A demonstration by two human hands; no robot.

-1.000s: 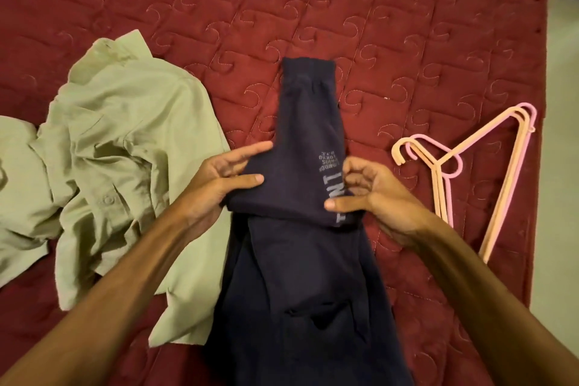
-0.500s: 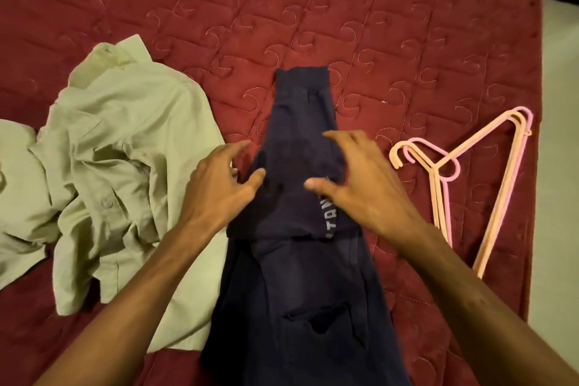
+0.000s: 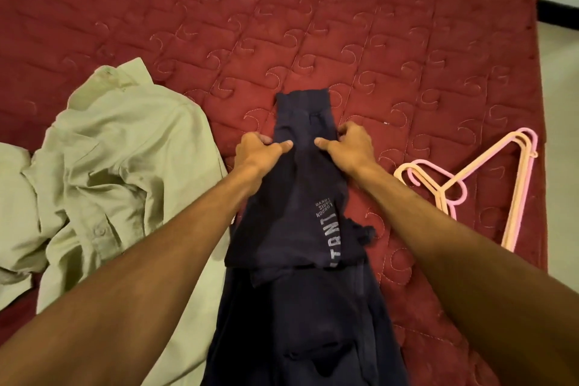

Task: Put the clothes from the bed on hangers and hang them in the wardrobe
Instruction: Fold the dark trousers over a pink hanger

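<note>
Dark navy trousers (image 3: 300, 229) with grey lettering lie folded lengthwise down the middle of the red quilted bed (image 3: 344, 25). My left hand (image 3: 258, 152) grips the left edge of the folded leg near its far end, thumb on top. My right hand (image 3: 349, 149) grips the right edge opposite, thumb pressed on the cloth. A pale green shirt (image 3: 119, 172) lies crumpled to the left. Pink and peach plastic hangers (image 3: 463, 185) are stacked on the bed at the right.
The bed's right edge (image 3: 542, 135) runs close to the hangers, with pale floor (image 3: 564, 166) beyond it. Another pale green garment (image 3: 15, 207) lies at the far left, partly under the shirt.
Both hands slid up the folded trouser leg from its middle toward the far end, and they now grip its two edges. The lettering is uncovered again.
</note>
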